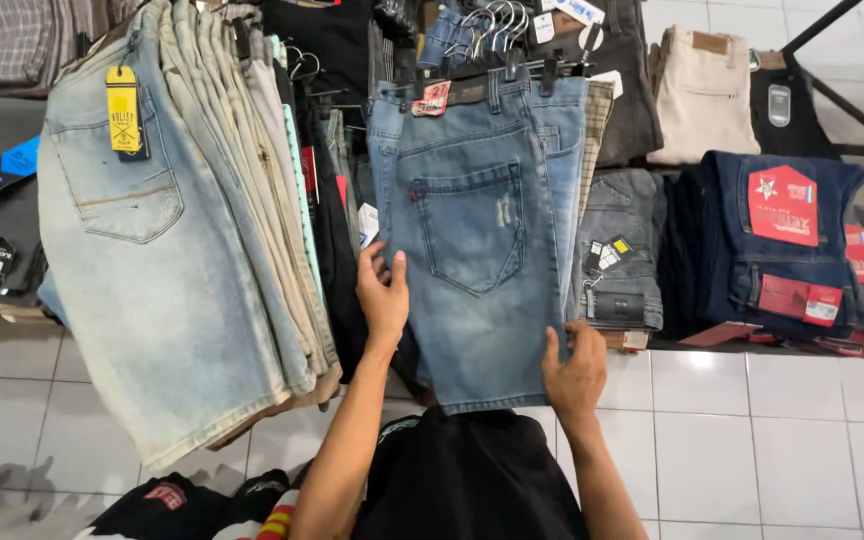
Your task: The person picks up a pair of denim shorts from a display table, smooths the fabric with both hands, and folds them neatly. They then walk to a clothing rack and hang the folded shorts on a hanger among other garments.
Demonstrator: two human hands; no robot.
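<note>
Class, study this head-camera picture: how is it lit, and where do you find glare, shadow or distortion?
Head view: even, bright indoor light, sharp focus on the blue denim shorts held by the left hand and right hand; soft sheen on the white floor tiles; deep shadow between the hanging garments; wide-angle bending at the edges.

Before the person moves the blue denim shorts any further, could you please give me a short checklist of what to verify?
1. Left hand grips the left edge of the blue denim shorts: ok.
2. Right hand holds the lower right hem: ok.
3. Shorts clipped on their hanger: ok.
4. Shorts hang flat, back pocket showing: ok.
5. Clear of the pale washed jeans to the left: ok, apart.
6. Hanger hook seated on the rail: cannot tell, hidden among other hangers.
</note>
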